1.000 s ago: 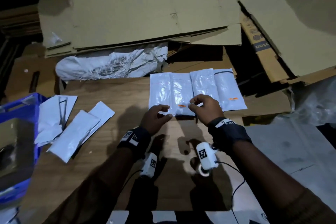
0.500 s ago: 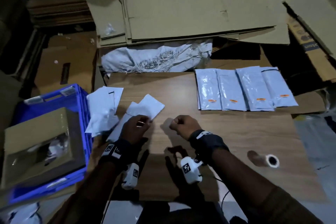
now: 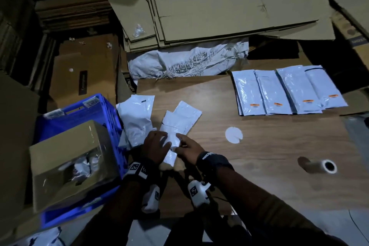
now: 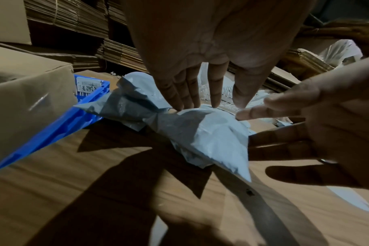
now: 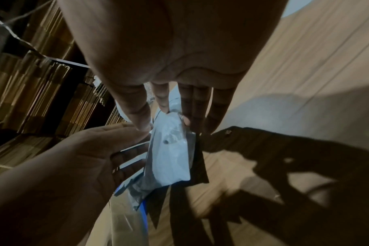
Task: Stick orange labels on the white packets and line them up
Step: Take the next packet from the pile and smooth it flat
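Both hands meet at the table's left front on a loose white packet [image 3: 170,140]. My left hand [image 3: 154,145] holds its left side, and in the left wrist view the left hand's fingertips [image 4: 214,101] press into the crumpled packet [image 4: 211,133]. My right hand [image 3: 187,147] pinches the other side, thumb and fingers closing on the packet's [image 5: 171,158] top edge. The packet is raised slightly off the wood. No orange label shows on it. A row of labelled packets [image 3: 287,92] lies side by side at the back right, each with an orange label [image 3: 277,104] near its front end.
More unlabelled packets [image 3: 137,122] are heaped just behind my hands. A blue crate [image 3: 95,110] holding a cardboard box [image 3: 67,162] stands off the table's left edge. A label roll [image 3: 329,167] sits at the front right, and a round white patch [image 3: 233,135] mid-table. Flat cardboard [image 3: 219,6] and a white sack [image 3: 185,62] lie beyond.
My hands left the labelled row at the back, moved left to the loose pile, and now both hold one packet. The view has swung left.
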Motion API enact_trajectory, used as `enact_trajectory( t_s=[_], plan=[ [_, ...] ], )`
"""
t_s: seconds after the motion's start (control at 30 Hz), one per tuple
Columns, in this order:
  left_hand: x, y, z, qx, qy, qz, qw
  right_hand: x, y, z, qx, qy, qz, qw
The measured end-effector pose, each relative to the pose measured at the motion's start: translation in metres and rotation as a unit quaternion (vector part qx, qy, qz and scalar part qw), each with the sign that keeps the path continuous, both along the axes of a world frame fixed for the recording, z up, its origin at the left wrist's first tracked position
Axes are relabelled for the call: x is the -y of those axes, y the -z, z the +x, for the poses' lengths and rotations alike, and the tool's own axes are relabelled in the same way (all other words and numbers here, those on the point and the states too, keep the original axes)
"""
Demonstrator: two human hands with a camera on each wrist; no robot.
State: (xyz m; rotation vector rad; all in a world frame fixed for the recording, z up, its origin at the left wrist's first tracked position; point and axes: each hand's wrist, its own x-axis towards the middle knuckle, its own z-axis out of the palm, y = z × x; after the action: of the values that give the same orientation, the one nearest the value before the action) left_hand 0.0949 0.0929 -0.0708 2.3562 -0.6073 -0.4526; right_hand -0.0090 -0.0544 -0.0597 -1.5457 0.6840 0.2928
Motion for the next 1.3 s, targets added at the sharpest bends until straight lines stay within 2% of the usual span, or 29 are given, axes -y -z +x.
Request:
enact_trajectory(
  t_s=[0.17, 0.23, 0.33, 0.47, 0.57, 0.67, 0.77, 0.93, 1.07, 1.2, 1.3],
  plan=[
    [0.005, -0.003, -0.012, -0.02, 0.021, -0.032, 0.999, 0.001, 0.005, 0.0, 0.026, 0.045, 0.023, 0.998],
    [0.01, -0.005, -0.019, -0.028, 0.018, -0.056, 0.998, 0.004, 0.001, -0.008, 0.051, 0.07, 0.003, 0.996],
    [0.021, -0.007, -0.03, -0.071, 0.008, -0.116, 0.991, 0.015, -0.01, -0.024, 0.101, 0.092, -0.066, 0.988],
    [0.039, -0.017, -0.049, -0.091, 0.027, -0.16, 0.983, 0.039, -0.03, -0.051, 0.168, 0.072, -0.168, 0.969],
    [0.057, -0.024, -0.064, -0.114, 0.054, -0.2, 0.972, 0.062, -0.043, -0.077, 0.216, 0.072, -0.251, 0.941],
    [0.071, -0.029, -0.077, -0.133, 0.07, -0.206, 0.967, 0.089, -0.048, -0.11, 0.244, 0.037, -0.362, 0.899],
    [0.082, -0.023, -0.091, -0.202, 0.071, -0.199, 0.956, 0.119, -0.046, -0.147, 0.217, 0.01, -0.475, 0.853],
    [0.085, -0.004, -0.118, -0.188, 0.072, -0.152, 0.968, 0.154, -0.027, -0.202, 0.131, -0.057, -0.58, 0.802],
    [0.086, 0.008, -0.136, -0.194, 0.06, -0.144, 0.969, 0.16, -0.008, -0.232, 0.057, -0.12, -0.597, 0.791],
    [0.099, 0.007, -0.156, -0.164, 0.073, -0.131, 0.975, 0.152, 0.013, -0.254, -0.016, -0.174, -0.581, 0.795],
    [0.111, 0.01, -0.17, -0.114, 0.099, -0.135, 0.979, 0.147, 0.02, -0.263, -0.014, -0.18, -0.572, 0.8]
  ],
)
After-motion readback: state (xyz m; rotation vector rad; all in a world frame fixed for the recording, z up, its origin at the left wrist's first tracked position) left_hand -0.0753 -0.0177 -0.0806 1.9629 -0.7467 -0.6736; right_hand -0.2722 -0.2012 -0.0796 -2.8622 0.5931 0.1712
